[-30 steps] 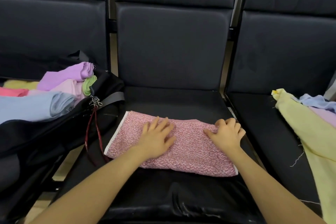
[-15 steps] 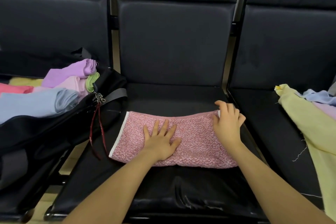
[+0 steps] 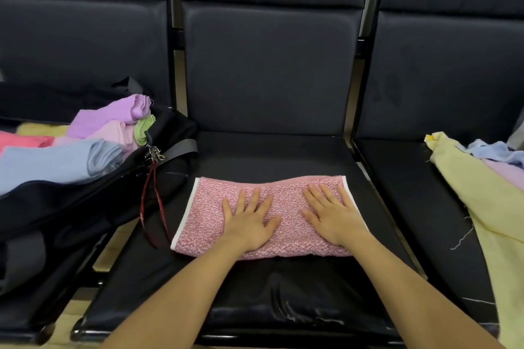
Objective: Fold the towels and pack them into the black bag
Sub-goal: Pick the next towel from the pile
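A pink speckled towel with white end borders lies folded into a long strip across the middle black seat. My left hand rests flat on its centre, fingers spread. Flat on the towel's right part lies my right hand, also with fingers apart. On the left seat sits the black bag, open, holding several folded towels: light blue, purple, pink and green.
A loose pile of towels lies on the right seat: yellow, light blue and lilac. A red strap hangs from the bag's metal clip toward the middle seat. Black seat backs stand behind.
My right hand moved from the towel's far right corner to lie flat on its right part. The towel's right end now lies straighter, its white border showing. My left hand stayed pressed at centre.
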